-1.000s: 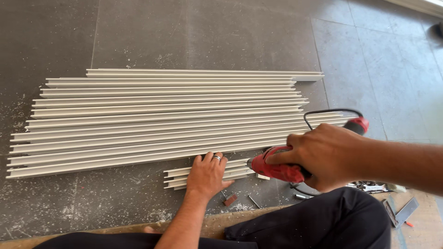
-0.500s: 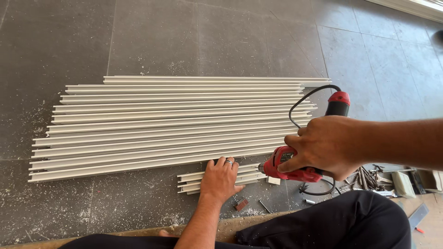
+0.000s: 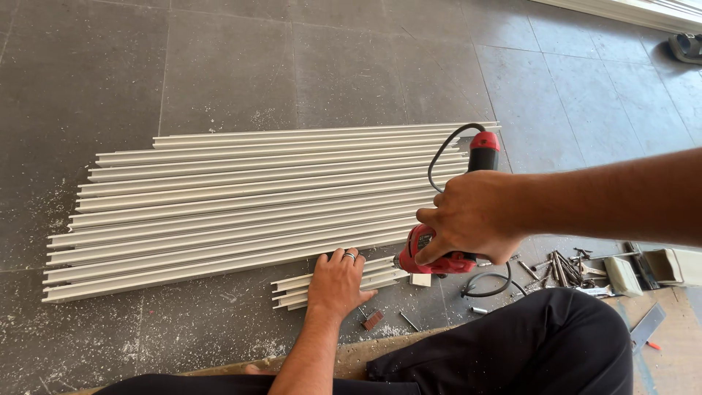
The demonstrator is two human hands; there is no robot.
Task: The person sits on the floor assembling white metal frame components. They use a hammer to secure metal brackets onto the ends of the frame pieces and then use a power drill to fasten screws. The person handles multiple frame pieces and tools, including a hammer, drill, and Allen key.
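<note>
We're closing the right hand (image 3: 472,219) tight round the red power tool (image 3: 439,252), nose at the short profile offcuts (image 3: 292,289); left hand (image 3: 336,281), flat & open, is pinning them to the floor (image 3: 219,58) beside long profiles (image 3: 248,197).

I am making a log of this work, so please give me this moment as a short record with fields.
place: grey tiled floor with white dust
left hand: flat on a few short white strips
right hand: grips a red corded power tool, its nose at the strips
nearby: long white strips side by side; screws and small parts at right
</note>
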